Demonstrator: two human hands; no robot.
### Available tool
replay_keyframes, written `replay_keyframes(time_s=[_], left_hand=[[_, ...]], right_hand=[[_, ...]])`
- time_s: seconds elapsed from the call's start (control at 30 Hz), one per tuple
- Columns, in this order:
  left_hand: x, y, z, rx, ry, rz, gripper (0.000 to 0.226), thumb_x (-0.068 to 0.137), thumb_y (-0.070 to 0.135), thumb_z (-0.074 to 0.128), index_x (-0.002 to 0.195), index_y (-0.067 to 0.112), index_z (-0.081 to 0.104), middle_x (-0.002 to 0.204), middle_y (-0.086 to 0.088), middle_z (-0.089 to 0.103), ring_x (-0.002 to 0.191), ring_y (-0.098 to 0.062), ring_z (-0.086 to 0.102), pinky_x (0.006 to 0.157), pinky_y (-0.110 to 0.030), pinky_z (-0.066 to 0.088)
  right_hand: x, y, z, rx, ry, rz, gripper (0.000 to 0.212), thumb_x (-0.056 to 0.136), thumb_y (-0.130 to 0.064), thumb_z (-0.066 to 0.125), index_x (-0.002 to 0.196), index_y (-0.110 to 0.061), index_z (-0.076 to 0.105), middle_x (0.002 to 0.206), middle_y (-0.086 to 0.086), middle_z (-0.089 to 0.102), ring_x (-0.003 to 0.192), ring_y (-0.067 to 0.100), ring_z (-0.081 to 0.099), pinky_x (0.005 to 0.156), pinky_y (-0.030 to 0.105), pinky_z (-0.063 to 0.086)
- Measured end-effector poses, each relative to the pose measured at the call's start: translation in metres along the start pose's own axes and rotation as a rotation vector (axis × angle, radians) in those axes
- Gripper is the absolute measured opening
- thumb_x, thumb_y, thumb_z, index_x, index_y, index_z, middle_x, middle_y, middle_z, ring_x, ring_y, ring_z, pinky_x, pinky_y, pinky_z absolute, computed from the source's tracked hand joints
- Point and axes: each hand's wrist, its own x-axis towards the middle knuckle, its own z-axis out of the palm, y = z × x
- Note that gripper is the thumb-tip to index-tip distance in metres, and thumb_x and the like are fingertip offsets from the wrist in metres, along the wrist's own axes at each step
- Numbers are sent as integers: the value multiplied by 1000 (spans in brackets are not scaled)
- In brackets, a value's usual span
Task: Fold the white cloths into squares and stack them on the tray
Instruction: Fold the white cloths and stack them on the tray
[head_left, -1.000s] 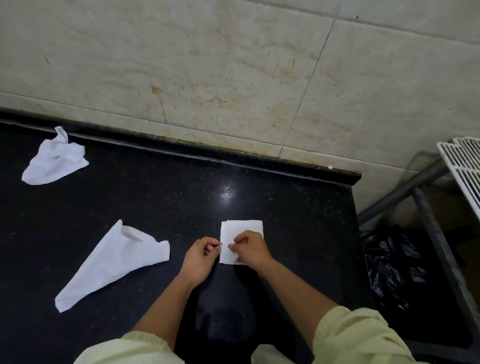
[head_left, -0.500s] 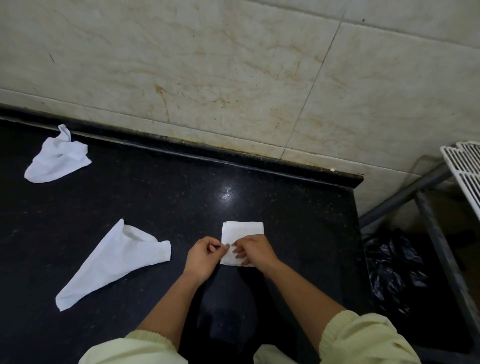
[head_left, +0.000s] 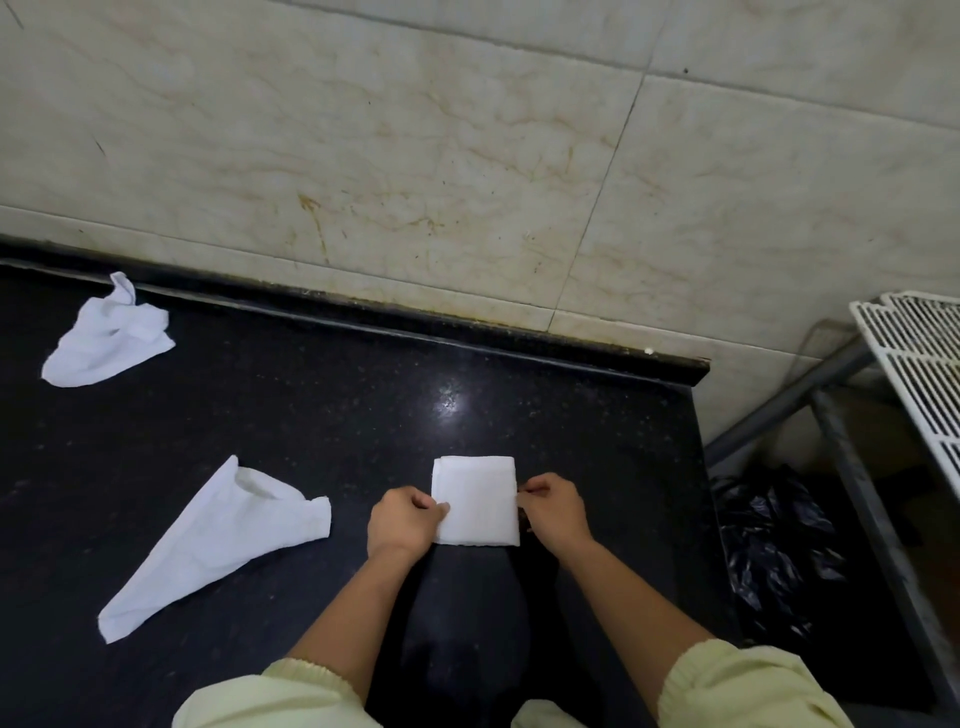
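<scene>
Head: cloth (head_left: 475, 501) edge beneath left hand (head_left: 402, 522)

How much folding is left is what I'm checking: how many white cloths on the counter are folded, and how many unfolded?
Folded square cloth: 1
Unfolded cloths, one near, one far left: 2
Total: 3

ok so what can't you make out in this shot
Head view:
Tray: none visible; the white rack is cut off by the right edge.
Folded cloth: layer count hidden under its top face.
Left hand, right hand: grip beneath the cloth edges hidden by the hands themselves.
</scene>
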Motion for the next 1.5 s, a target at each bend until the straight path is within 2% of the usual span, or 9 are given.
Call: replay_keyframes(time_s=[0.2,0.47,0.57,0.7,0.9,1.1,1.3,1.4,1.5], left_hand=[[-1,-4,-6,-46,13,-25,14,81,24,73,73,14,66,77,1,66,78,-17,61,71,-26,46],[3,0,-2,-1,87,4,21,76,27,76,87,13,65,86,-2,65,87,-20,62,73,-27,45],[6,7,-3,82,-20,-97,33,73,35,76,68,13,52,71,-2,58,66,-18,56,54,-26,41],[7,17,-8,-172,-246,-272,28,74,23,74,78,7,52,58,-5,49,42,-14,43,37,-18,28],[-7,21,-19,-274,-443,-366,19,72,18,71,68,17,52,44,6,40,46,-10,37,48,-18,31],[-21,41,-25,-368,-546,-263,13,74,15,68,83,23,64,79,3,64,71,-12,60,65,-24,48],[-40,107,-31,-449,-629,-79,23,78,1,64,99,10,64,85,-5,70,74,-17,67,61,-28,55],[-53,143,-34,-380,-695,38,27,77,4,65,102,14,65,89,-4,68,75,-15,64,58,-26,52],[-65,181,-33,-354,-758,144,33,78,6,65,109,19,65,93,-2,67,77,-14,63,60,-25,52]], right_hand=[[-6,-5,2,-17,-27,-16,17,82,-11,69,99,-9,66,82,-3,63,86,18,64,86,39,56],[-1,-8,8,-35,-15,12,23,83,-14,70,104,-6,66,96,2,61,90,16,59,78,26,47],[1,-9,10,37,-33,80,13,81,-12,70,92,-7,65,96,5,65,89,20,62,76,31,52],[-5,-12,6,305,-115,251,7,80,-4,67,86,-4,63,99,16,69,87,27,67,68,36,58],[-19,-7,-12,482,-237,319,29,78,-7,61,106,-1,66,96,13,68,80,25,64,62,29,50],[-35,-18,-42,590,-272,244,14,77,-5,61,90,-4,67,83,11,63,74,21,58,63,30,45],[-50,-47,-101,666,-219,75,14,78,-7,62,92,-4,65,91,13,65,82,25,63,69,34,52],[-62,-60,-139,712,-178,-10,9,81,-5,61,88,-5,65,91,12,66,88,27,65,77,40,54],[-73,-74,-176,706,-124,-54,9,82,-4,59,88,-7,65,85,9,65,80,24,64,70,34,53]])
